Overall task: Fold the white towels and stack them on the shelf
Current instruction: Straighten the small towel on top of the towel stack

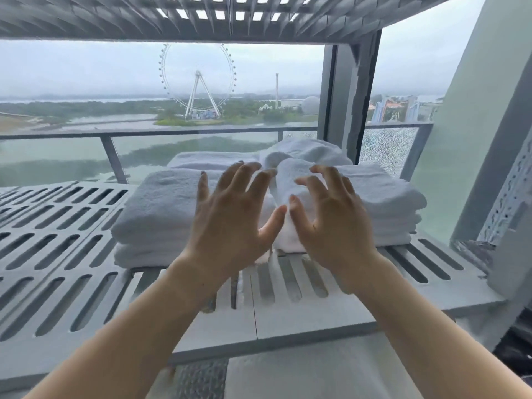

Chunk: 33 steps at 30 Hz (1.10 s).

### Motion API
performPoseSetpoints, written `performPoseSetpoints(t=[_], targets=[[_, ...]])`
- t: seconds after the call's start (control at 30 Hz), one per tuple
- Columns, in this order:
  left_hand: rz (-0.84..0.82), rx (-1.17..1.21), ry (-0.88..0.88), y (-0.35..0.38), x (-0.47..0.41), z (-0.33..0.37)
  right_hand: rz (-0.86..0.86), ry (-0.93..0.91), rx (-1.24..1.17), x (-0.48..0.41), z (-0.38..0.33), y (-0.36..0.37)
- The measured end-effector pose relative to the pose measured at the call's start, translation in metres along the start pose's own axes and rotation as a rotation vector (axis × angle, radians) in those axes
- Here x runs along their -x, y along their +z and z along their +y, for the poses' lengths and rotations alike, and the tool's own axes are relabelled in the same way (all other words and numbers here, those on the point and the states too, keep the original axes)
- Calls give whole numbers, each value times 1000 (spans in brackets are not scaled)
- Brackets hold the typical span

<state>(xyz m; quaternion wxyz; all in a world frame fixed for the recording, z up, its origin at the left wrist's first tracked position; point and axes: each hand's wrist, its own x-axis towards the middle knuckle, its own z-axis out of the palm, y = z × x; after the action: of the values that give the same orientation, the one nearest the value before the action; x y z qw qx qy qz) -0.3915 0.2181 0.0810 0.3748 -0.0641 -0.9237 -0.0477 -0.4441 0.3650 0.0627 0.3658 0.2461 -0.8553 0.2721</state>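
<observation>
White terry shows between the spread fingers of both hands, and neither grips anything. The left hand (230,214) is wide open with fingers nearly straight and fanned; the right hand (328,220) is open too, its fingers apart and bent a little at the knuckles. The two thumbs almost meet. Whether any fingertip touches cloth cannot be told. Just behind the hands, on the slotted grey shelf (72,240), a bulging towel (288,174) sits between two folded piles: the left stack (161,214) and the right stack (383,203), both resting on the shelf towards its right half. Further back on the shelf lie a flat folded towel (207,159) and a rumpled towel (305,152). Above the shelf runs another slotted tier (201,12). Beyond the shelf, through glass, stand a railing (115,133) and a Ferris wheel (197,82).
</observation>
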Motion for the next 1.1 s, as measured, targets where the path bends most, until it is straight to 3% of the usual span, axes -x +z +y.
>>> performPoseSetpoints(t=[0.73,1.1], targets=[[-17,-107,102,64,-162,-2,-70,-49,178,-148,91,9],[-172,-179,74,116,-214,-36,-281,-51,312,-203,123,67]])
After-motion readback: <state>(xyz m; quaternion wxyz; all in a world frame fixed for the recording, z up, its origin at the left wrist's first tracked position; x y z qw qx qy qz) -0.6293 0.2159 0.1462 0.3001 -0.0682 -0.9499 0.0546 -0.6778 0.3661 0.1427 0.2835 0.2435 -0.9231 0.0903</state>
